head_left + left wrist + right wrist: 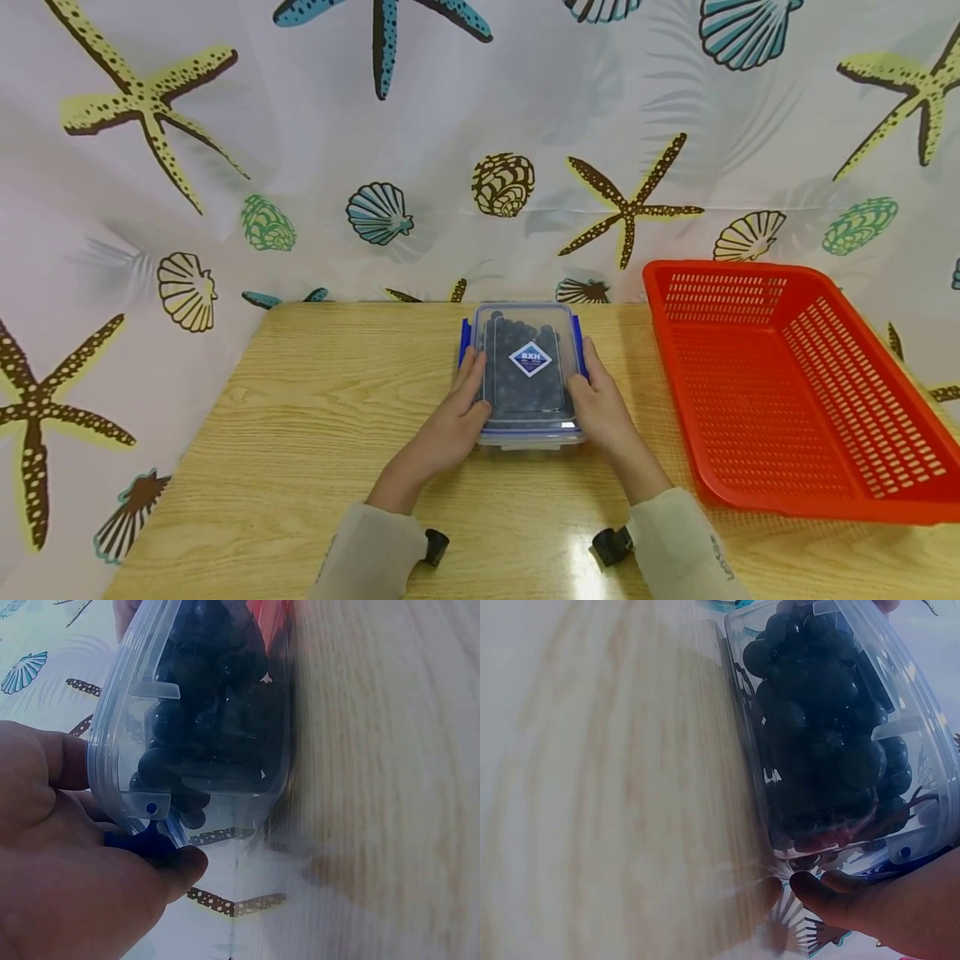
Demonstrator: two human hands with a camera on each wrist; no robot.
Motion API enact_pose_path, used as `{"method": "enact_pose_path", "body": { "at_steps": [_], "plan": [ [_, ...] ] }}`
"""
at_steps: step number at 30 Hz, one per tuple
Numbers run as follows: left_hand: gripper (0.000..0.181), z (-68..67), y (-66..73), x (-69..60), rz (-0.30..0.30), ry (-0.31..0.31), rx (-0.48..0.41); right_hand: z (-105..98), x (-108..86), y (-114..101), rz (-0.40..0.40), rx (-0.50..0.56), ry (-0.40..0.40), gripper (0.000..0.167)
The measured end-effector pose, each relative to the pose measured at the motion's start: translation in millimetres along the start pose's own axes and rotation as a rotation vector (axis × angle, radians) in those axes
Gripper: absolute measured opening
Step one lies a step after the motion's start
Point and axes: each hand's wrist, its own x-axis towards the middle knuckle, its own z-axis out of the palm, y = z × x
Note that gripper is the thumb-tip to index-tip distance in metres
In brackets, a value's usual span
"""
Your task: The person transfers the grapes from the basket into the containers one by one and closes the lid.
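A clear plastic food container with a lid and blue side clips stands on the wooden table. Dark grapes fill it, a reddish stem among them. My left hand grips its left side, thumb at the lid's edge and fingers by the blue clip. On the opposite side, my right hand holds the container with its thumb on the lid edge and fingers along the right clip. Whether the clips are fully fastened cannot be told.
A red perforated plastic basket sits on the table to the right. Behind the wooden table hangs a white curtain printed with starfish and shells. The container stands near the table's back edge.
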Motion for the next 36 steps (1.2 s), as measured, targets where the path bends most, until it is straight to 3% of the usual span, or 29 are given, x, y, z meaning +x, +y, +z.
{"method": "enact_pose_path", "body": {
  "at_steps": [5,12,23,36],
  "plan": [
    [0.064,0.0,0.0,-0.6,0.010,-0.007,-0.010,0,-0.3,0,-0.002,-0.005,-0.004,0.067],
    [0.060,0.6,-1.7,0.6,0.078,-0.019,-0.001,1,0.2,0,0.005,0.002,-0.005,0.067],
    [0.066,7.1,0.1,2.2,0.102,0.065,0.022,0,0.2,0,0.004,0.004,-0.010,0.067],
    [0.068,13.2,7.7,0.0,0.101,0.077,0.199,0,-1.2,-2,-0.028,-0.060,-0.001,0.067]
  ]
}}
